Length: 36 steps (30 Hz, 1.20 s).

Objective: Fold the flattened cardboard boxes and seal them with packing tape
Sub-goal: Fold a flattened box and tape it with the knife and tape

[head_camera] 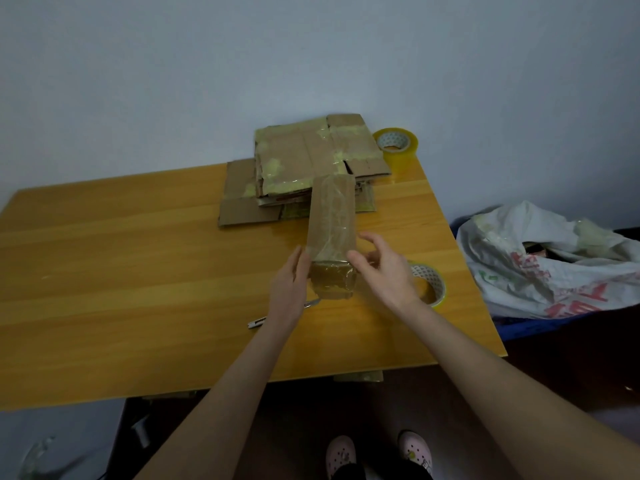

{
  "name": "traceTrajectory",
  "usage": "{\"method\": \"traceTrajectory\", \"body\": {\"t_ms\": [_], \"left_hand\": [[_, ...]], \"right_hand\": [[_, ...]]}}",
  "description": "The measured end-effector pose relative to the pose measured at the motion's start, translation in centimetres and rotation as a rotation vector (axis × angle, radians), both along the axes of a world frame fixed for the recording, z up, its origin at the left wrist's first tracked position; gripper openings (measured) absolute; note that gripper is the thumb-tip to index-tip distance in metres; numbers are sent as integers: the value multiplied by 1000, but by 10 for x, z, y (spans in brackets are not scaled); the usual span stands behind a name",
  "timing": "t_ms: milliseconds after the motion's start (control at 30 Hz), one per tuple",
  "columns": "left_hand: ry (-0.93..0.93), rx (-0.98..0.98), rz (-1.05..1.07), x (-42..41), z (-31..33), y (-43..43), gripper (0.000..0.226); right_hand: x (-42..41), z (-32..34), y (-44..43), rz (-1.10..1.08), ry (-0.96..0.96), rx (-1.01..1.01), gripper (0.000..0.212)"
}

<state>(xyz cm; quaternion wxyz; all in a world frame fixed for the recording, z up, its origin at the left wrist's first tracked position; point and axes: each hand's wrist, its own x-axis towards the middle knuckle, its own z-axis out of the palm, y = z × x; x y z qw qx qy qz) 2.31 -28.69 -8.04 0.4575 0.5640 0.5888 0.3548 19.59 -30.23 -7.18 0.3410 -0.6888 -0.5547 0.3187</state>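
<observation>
While left fingers (300,259) touch the taped box (330,220), right fingers (375,242) curl beside.

You have a wooden table (104,271) before you. At its right, a crumpled white printed bag (540,268) sits in a blue bin (512,329). Your pink shoes (341,452) show below.

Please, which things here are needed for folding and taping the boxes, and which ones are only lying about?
Job: long box; flat boxes; far tape roll; near tape roll.
Lying about: white tool, pen or cutter, unclear; bag on the right.
</observation>
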Motion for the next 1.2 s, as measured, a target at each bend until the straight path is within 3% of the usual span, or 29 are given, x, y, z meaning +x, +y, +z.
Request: {"method": "traceTrajectory", "body": {"t_ms": [67,133,233,300,433,500,567,700,800,933,1067,1200], "left_hand": [[225,25,-1,7,8,5,69],[422,75,-14,13,9,10,63],[458,154,48,16,11,15,42],[422,161,60,12,11,17,43],[346,97,59,14,21,17,40],[388,33,0,21,27,14,63],[482,-23,-44,26,33,14,94],[765,-51,-80,29,51,28,116],[910,-127,-171,42,65,33,122],[988,-48,-246,38,77,39,112],[1153,191,-556,11,96,48,111],[1261,324,-620,-9,105,57,105]], "right_hand": [[-7,6,7,-42,-123,-106,84],[-13,6,10,-9,-173,-152,94],[-13,5,10,-5,-145,-112,68],[-11,4,11,-13,-155,-83,56],[-11,8,17,2,-196,-125,49],[-12,8,16,22,-218,-142,56],[-12,9,17,27,-170,-139,45],[3,20,26,34,-170,-66,27],[16,40,37,75,-355,3,54],[27,67,55,368,-710,-56,98],[19,80,74,601,-924,-67,103],[2,85,76,666,-910,-35,99]]}}
